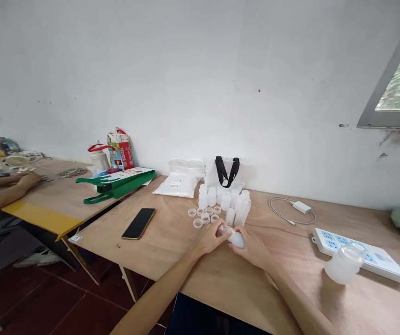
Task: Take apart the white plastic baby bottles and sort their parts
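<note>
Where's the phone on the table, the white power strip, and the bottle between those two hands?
Smartphone [138,223], head view, point on its dark screen.
Power strip [384,266], head view, point near the right end of its white casing.
Plastic bottle [236,239], head view, point on its rounded white end.

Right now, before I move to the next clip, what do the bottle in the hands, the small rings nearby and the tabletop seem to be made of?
The bottle, between the left hand and right hand, looks like plastic: milky, translucent, softly glossy. The rings look like the same cloudy plastic, though they are small to judge. The tabletop looks like unpainted plywood, with pale visible grain and a matte finish.
</note>
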Demonstrator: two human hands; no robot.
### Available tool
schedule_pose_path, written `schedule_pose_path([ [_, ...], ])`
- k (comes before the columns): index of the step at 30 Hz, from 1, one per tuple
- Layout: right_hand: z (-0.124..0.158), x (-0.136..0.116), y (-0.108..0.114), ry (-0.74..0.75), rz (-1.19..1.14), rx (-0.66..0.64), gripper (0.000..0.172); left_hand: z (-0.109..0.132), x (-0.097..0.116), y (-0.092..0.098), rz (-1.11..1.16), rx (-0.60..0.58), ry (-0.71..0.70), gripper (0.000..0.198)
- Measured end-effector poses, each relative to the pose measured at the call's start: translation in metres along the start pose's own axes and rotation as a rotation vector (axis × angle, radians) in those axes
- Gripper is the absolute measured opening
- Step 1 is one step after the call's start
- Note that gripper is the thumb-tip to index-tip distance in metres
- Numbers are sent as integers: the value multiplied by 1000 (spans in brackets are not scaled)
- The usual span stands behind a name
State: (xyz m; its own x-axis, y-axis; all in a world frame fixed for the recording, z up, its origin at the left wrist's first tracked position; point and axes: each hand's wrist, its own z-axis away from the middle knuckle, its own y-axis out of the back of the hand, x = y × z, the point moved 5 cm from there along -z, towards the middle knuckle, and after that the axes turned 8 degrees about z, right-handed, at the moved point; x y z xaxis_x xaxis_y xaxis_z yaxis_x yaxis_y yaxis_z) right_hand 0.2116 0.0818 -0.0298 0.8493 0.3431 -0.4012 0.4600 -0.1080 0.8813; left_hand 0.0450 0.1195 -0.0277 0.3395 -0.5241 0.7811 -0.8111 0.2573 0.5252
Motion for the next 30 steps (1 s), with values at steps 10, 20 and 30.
schedule_pose_path([
  [10, -1, 12, -5, -2, 207, -7, 35, -6, -12, 1, -125, -34, 64, 51],
  [20, -1, 12, -5, 33, 293, -18, 36, -7, -16, -6, -123, 52, 101, 54],
  [30, -4, 7, -5, 15, 402, 97, 38, -11, -30, -2, -34, 274, 271, 64],
])
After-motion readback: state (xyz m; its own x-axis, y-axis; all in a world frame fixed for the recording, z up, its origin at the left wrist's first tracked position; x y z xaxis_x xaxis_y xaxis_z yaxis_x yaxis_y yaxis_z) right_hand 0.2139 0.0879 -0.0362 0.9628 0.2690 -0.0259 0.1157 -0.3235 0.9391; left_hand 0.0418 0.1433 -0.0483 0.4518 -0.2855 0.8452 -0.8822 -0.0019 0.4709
